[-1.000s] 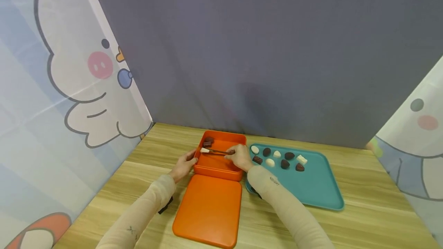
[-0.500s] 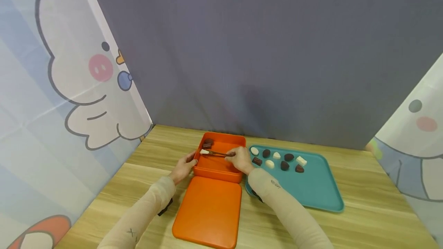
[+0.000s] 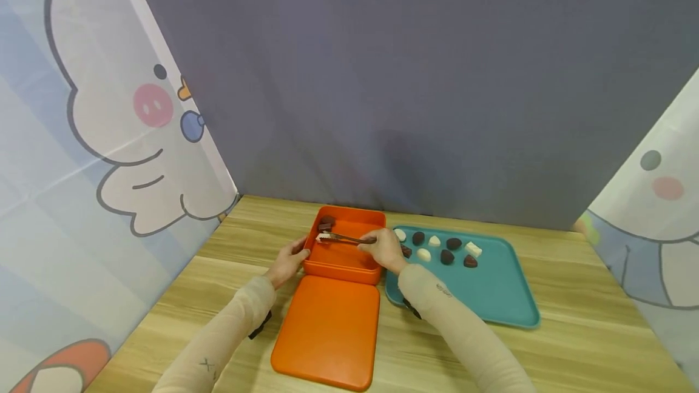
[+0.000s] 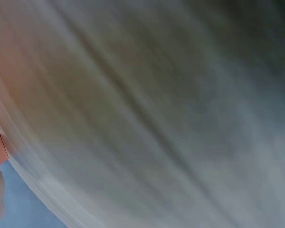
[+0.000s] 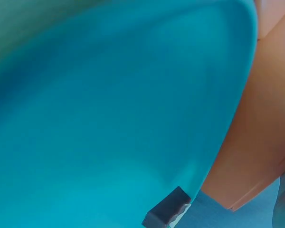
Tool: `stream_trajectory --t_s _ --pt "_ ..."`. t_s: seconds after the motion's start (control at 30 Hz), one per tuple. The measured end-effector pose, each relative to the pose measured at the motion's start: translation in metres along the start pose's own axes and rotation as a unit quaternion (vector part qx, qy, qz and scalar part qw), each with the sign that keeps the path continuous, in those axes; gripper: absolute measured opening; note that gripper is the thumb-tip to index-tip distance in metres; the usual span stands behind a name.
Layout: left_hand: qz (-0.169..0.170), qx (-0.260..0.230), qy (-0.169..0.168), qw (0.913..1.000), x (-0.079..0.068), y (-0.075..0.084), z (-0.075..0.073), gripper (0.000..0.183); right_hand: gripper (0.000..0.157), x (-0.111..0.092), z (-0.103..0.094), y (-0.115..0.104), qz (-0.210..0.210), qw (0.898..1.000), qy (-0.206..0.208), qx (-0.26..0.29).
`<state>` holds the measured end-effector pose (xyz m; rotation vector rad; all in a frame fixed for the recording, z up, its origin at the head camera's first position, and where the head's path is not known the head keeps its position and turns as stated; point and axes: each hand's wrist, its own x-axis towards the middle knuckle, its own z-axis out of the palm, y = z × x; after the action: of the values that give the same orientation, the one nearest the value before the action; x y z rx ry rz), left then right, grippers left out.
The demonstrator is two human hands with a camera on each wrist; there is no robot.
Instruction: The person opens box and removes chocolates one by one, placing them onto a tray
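In the head view, my right hand [image 3: 382, 248] holds brown tongs [image 3: 347, 239] inside the orange box [image 3: 343, 272]. At the tongs' far tip is a white chocolate [image 3: 323, 238], near the box's left wall. Just behind it, dark chocolates [image 3: 326, 223] lie in the back left corner. My left hand [image 3: 287, 262] rests against the box's left side, with thumb and fingers spread at the wall. A sleeve blurs most of the left wrist view. The right wrist view shows the blue tray [image 5: 109, 109] and a dark chocolate [image 5: 167, 210] at its edge; the tongs are not visible there.
An orange lid [image 3: 326, 332] lies flat in front of the box. To the right, a teal tray [image 3: 499, 296] bears several white and dark chocolates along its back half. A grey curtain [image 3: 382, 108] hangs behind the wooden table [image 3: 218, 247].
The tongs and right hand shift very slightly within the box, and the white chocolate stays at the tips. The left hand keeps its place. The head view moves a little.
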<state>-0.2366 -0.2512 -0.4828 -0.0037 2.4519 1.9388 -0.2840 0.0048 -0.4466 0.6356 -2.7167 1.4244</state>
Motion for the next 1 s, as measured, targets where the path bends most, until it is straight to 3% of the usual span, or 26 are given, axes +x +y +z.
stream_trajectory --t_s 0.7,1.0 --pt "0.017 0.007 0.003 0.9998 -0.002 0.006 -0.006 0.050 0.013 -0.022 -0.031 0.006 0.016 1.000 0.016 0.019" --pt "0.001 -0.001 -0.009 1.0000 0.000 0.001 -0.001 0.051 0.011 -0.043 -0.047 0.009 0.020 0.999 0.016 0.032"
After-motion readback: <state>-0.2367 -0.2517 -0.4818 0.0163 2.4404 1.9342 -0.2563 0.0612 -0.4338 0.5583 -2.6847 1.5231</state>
